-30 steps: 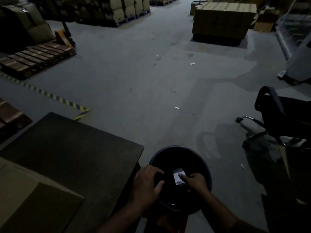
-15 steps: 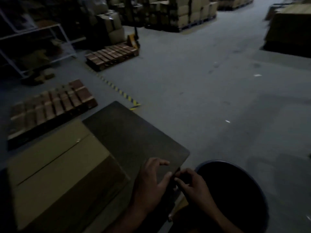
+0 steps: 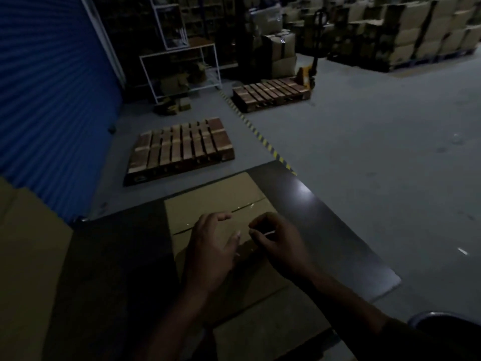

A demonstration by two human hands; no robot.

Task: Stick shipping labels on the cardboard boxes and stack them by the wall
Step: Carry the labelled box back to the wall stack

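A taped cardboard box (image 3: 216, 199) lies flat on the dark table (image 3: 325, 230) in front of me. Both my hands hover over its top. My right hand (image 3: 278, 243) pinches a thin pale label (image 3: 268, 233), seen almost edge-on, between thumb and fingertips. My left hand (image 3: 210, 248) is spread with loosely bent fingers just left of it, thumb tip close to the label. Whether the left hand touches the label or the box I cannot tell in the dim light. Another cardboard box (image 3: 28, 256) stands at the left edge.
A blue roller shutter (image 3: 52, 100) fills the left. Two wooden pallets (image 3: 179, 149) (image 3: 270, 96) lie on the grey floor beyond the table, with a pallet jack (image 3: 309, 71) and stacked cartons (image 3: 416, 35) behind. A dark bin rim (image 3: 437, 315) shows at the lower right.
My view swung left from the bin to the table. Both hands left the bin with the label and now hang over the cardboard box.
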